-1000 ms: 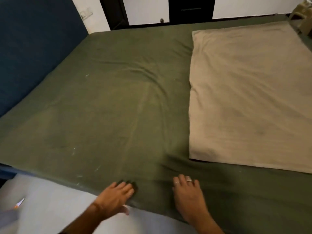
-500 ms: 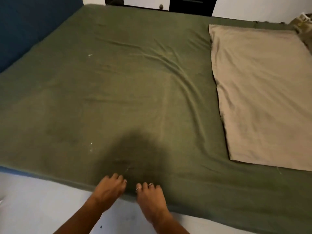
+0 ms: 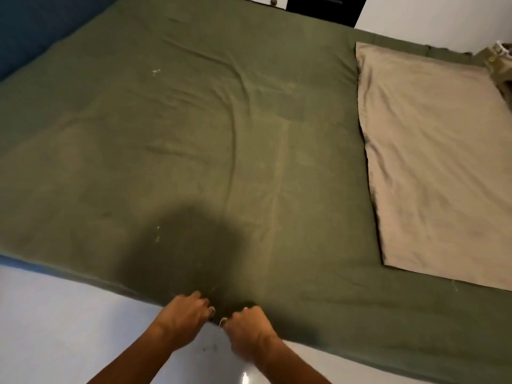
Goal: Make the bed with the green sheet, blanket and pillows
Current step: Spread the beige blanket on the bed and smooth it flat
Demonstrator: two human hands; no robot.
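— Green sheet (image 3: 194, 139), soft and light, covers the whole bed; both hands sit at its near edge. How will it handle?

— Limp cloth, so it should bunch and slide easily; best taken at the hem. The left hand (image 3: 187, 314) and right hand (image 3: 246, 325) have fingers curled on that edge, pinching the fabric, close together.

— Any containers?

— None visible. A tan blanket (image 3: 437, 162) lies flat on the right; wrinkles run through the middle; pale floor (image 3: 55, 328) near
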